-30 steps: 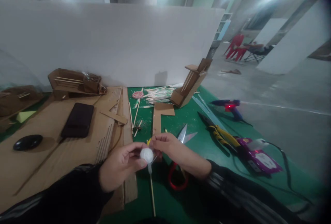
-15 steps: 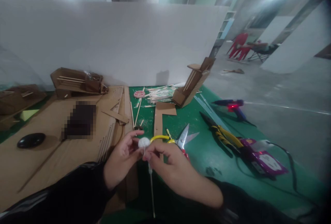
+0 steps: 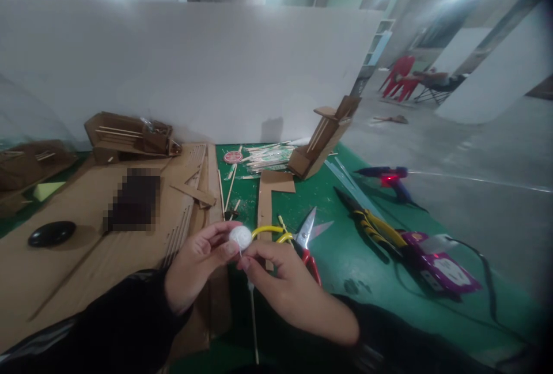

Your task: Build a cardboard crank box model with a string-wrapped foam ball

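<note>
My left hand (image 3: 201, 264) holds a small white ball of thread (image 3: 240, 237) between its thumb and fingers. Close beside it, my right hand (image 3: 280, 279) pinches the thread just below the ball. A thin stick (image 3: 254, 328) hangs beneath the fingers; its upper end is hidden by my right hand. Scissors (image 3: 306, 230) with open blades lie just beyond my right hand, near yellow handles (image 3: 268, 229) and red handles (image 3: 311, 267). An L-shaped cardboard piece (image 3: 264, 195) lies behind the ball.
Pliers (image 3: 380, 227), a purple device (image 3: 444, 267) and a glue gun (image 3: 389, 175) lie right on the green table. A cardboard structure (image 3: 324, 138) stands near thin sticks (image 3: 268, 158). Cardboard (image 3: 86, 259) on the left bears a black mouse (image 3: 52, 234).
The ball has moved slightly left and up and shows more fully. My left hand has shifted left, its fingers now closer round the ball; my right forearm has drawn slightly left.
</note>
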{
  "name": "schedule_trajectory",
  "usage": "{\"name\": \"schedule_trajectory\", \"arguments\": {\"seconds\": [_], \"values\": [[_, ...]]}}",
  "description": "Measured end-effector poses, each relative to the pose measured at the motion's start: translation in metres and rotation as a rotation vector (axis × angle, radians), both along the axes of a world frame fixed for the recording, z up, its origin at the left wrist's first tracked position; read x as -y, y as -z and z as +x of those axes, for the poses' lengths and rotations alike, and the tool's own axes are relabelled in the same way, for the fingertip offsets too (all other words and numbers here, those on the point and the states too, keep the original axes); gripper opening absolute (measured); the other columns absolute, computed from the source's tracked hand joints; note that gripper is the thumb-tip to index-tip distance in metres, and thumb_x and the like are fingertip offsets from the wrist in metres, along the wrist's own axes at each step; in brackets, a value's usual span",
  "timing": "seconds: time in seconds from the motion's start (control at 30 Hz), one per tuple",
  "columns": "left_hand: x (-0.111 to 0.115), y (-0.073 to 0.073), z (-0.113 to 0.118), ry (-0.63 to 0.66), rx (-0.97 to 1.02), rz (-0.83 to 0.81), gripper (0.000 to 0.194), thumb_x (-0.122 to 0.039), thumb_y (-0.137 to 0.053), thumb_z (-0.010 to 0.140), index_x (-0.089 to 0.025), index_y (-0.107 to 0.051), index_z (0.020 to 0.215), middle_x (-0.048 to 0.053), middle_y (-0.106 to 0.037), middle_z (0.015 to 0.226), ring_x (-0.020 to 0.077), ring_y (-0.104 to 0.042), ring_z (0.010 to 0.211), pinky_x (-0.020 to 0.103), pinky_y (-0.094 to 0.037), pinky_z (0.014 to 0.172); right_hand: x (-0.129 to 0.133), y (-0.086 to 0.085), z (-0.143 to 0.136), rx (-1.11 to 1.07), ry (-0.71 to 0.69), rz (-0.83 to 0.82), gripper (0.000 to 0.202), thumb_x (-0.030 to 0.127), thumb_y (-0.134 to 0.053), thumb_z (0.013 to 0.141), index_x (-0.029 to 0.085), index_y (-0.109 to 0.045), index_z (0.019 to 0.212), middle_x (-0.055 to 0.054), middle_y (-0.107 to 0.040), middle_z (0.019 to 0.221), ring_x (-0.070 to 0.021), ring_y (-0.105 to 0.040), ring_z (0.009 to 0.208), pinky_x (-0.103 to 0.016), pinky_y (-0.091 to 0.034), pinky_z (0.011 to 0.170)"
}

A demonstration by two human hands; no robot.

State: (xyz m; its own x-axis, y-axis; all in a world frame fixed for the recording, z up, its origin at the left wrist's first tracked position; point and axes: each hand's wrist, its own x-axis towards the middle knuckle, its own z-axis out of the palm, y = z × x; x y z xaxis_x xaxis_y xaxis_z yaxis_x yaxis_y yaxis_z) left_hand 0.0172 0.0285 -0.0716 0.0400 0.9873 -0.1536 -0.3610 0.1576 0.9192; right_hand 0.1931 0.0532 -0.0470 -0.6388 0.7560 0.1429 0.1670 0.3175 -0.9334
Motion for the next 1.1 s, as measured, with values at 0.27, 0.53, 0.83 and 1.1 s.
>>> {"name": "schedule_trajectory", "arguments": {"seconds": [0.27,0.53,0.83,1.1], "values": [[0.004,0.000,-0.002,0.068,-0.021,0.064,0.032,-0.031,-0.078,0.077,-0.020,-0.067,0.105,0.003,-0.070,0.092,0.0141,-0.063,0.083,0.022,-0.048,0.078,-0.013,0.018,-0.002,-0.039,-0.026,-0.237,0.018,0.025,-0.056,0.086,0.015,-0.060,0.072,0.003,-0.048,0.066,-0.0101,-0.040,0.062,-0.023,-0.031,0.057],[0.007,-0.001,-0.003,0.231,-0.135,0.057,0.033,-0.033,-0.078,0.075,-0.018,-0.069,0.103,0.008,-0.069,0.106,0.0208,-0.061,0.100,0.027,-0.045,0.089,-0.038,0.018,0.008,-0.050,0.008,-0.429,0.022,0.036,-0.059,0.081,0.017,-0.057,0.070,0.005,-0.049,0.057,-0.0084,-0.042,0.050,-0.021,-0.034,0.050],[0.006,-0.002,0.004,0.197,-0.281,0.055,0.030,-0.035,-0.074,0.078,-0.017,-0.061,0.098,0.002,-0.062,0.086,0.0143,-0.057,0.079,0.023,-0.044,0.072,-0.041,0.002,0.013,-0.176,0.067,-0.456,0.026,0.036,-0.062,0.079,0.016,-0.056,0.064,0.004,-0.051,0.058,-0.0081,-0.042,0.052,-0.022,-0.034,0.053],[0.002,0.004,0.006,0.054,-0.171,0.074,0.038,-0.035,-0.078,0.076,-0.021,-0.061,0.108,0.004,-0.066,0.096,0.0176,-0.061,0.091,0.027,-0.046,0.082,-0.004,-0.008,0.006,-0.128,0.033,-0.192,0.018,0.026,-0.054,0.090,0.016,-0.060,0.076,0.002,-0.054,0.068,-0.0105,-0.045,0.064,-0.023,-0.035,0.058]]}}
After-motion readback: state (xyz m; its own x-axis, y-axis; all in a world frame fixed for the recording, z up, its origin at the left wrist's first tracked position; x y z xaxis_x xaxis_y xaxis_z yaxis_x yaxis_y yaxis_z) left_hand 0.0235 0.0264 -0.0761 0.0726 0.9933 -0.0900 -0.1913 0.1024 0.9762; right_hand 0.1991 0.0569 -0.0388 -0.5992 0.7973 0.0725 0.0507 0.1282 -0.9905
